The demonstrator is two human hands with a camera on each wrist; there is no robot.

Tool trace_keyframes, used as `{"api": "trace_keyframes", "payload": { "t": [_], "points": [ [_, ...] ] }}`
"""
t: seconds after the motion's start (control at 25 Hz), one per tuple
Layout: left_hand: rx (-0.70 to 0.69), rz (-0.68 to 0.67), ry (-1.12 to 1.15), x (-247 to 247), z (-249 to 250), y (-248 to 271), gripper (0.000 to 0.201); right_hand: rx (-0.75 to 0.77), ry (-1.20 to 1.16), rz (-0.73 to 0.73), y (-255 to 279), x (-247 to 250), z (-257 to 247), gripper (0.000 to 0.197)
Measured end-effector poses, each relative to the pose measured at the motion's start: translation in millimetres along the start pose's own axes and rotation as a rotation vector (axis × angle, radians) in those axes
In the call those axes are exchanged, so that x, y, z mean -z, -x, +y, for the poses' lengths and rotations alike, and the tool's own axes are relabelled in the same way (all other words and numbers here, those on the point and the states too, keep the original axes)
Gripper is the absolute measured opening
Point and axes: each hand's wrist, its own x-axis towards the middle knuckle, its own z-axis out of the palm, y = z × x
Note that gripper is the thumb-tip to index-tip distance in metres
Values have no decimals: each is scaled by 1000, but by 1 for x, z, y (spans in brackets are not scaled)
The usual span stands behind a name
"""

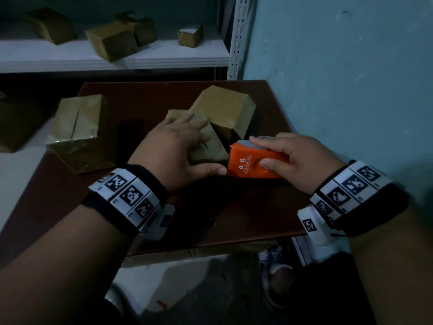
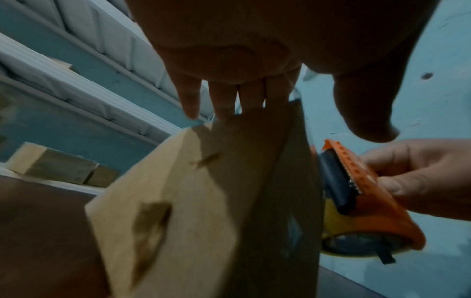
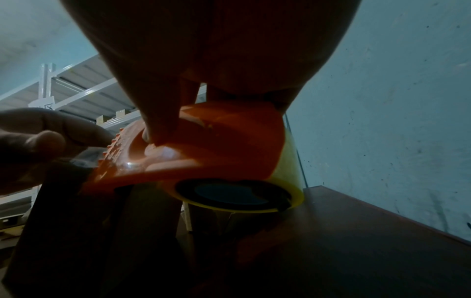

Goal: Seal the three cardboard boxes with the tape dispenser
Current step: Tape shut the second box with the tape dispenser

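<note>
left hand [image 1: 173, 146] steadies gaping box [image 1: 210, 146]; right hand [image 1: 297, 158] grips tape dispenser [image 1: 253, 164].

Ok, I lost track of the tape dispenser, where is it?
In the head view the tape dispenser sits right of centre, gripped by the right hand, its front edge against the small box under the left hand.

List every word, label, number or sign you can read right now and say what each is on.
"YA LONG": white print on the orange tape dispenser, under two white Chinese characters too blurred to read.
Line below it on the dispenser: too small to read.
Square black-and-white coded markers on both wristbands: patterns; the tiny numbers beside them are unreadable.
Small dark print on the left box: illegible.
</note>
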Motion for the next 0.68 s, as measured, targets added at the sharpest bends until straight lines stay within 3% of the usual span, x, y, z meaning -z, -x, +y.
{"api": "trace_keyframes", "payload": {
  "t": [0.2, 0.32, 0.52, 0.68],
  "points": [
    [162, 31, 0, -3, 1, -3, 88, 27, -34, -9, -3, 3, -6, 54],
    [115, 99, -25, -4, -1, -3, 68, 81, 42, 2, -3, 1, -15, 52],
    [56, 175, -35, -15, -15, 8, 77, 109, 264, 34, -8, 1, -25, 58],
    [68, 230, -3, -22, -20, 14, 72, 63, 252, 44, -12, 7, -28, 57]
  ]
}}
